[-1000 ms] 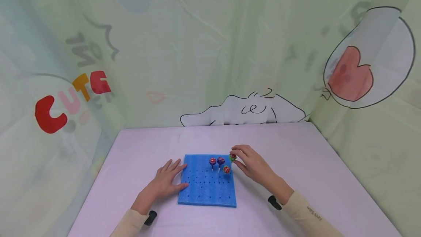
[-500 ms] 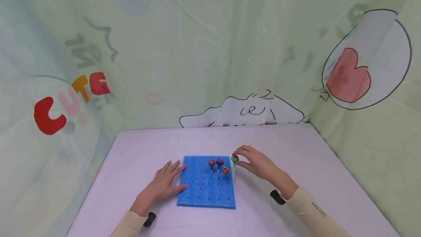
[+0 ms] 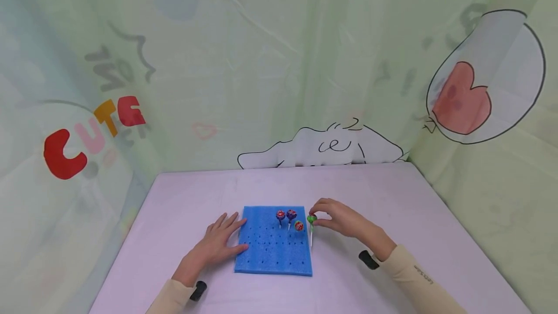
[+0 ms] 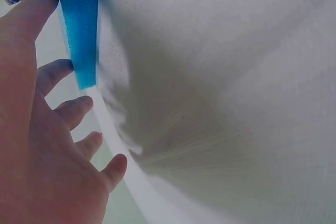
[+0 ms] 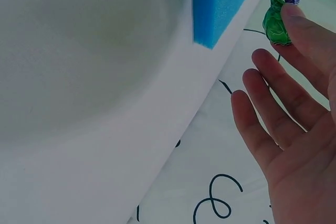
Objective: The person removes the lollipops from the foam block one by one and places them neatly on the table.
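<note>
My right hand [image 3: 342, 218] pinches a green-wrapped lollipop [image 3: 311, 218] by its head, between thumb and index finger. Its white stick points down along the right edge of a blue foam board [image 3: 261, 259]. In the right wrist view the wrapped green head [image 5: 275, 24] shows between the fingertips, the other fingers spread apart. On the board's left edge rests my left hand [image 3: 218, 242], fingers spread. Two purple-wrapped lollipops, one nearer the middle [image 3: 280, 215] and one beside it [image 3: 291, 215], stand in the board. A third lollipop [image 3: 299, 226], red and green on top, stands nearer the right edge.
Rows of small holes dot the foam board. Under it lies a pale pink-white tabletop [image 3: 370, 197]. A printed curtain [image 3: 244, 86] hangs behind the table and along both sides.
My right hand has brought the green lollipop from the board's far right corner slightly rightward and toward me, and more of its stick shows. The left hand stays on the board.
</note>
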`<state>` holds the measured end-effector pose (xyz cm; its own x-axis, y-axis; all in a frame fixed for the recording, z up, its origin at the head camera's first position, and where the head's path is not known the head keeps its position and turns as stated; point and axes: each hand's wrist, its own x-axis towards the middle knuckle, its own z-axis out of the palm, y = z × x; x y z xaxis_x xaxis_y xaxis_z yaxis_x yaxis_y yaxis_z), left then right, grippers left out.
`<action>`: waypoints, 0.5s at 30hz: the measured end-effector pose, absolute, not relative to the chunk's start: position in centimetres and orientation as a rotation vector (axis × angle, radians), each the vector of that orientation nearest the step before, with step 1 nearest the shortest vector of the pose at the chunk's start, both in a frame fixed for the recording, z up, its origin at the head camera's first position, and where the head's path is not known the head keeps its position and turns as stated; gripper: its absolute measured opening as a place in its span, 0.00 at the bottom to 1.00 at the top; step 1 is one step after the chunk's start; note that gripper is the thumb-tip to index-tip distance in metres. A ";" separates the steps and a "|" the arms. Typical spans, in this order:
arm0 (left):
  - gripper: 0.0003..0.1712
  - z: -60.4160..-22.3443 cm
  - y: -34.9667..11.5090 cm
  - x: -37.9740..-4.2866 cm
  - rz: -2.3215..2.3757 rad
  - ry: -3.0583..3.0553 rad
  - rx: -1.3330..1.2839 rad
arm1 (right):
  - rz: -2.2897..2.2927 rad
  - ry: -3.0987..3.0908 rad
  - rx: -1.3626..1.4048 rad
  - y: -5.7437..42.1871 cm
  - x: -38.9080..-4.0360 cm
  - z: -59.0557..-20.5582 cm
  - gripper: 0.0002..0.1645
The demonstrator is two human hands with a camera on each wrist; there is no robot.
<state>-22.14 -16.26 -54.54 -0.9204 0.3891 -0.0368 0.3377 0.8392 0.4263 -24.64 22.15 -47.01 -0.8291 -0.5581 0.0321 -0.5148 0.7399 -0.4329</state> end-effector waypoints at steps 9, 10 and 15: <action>0.46 -54.3 -16.2 -22.0 0.651 2.885 0.552 | -0.668 2.750 -0.880 22.6 -25.2 -46.8 0.15; 0.46 -54.3 -16.2 -22.0 0.655 2.884 0.549 | -0.669 2.735 -0.873 22.7 -25.3 -46.8 0.15; 0.46 -54.1 -16.1 -22.0 0.657 2.879 0.538 | -0.645 2.689 -0.834 23.2 -25.7 -47.1 0.14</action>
<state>-21.97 -16.12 -54.13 -0.9263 0.3727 -0.0558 0.3116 0.8406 0.4432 -25.72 23.23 -47.09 -0.8042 -0.5847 -0.1062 -0.4730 0.7380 -0.4814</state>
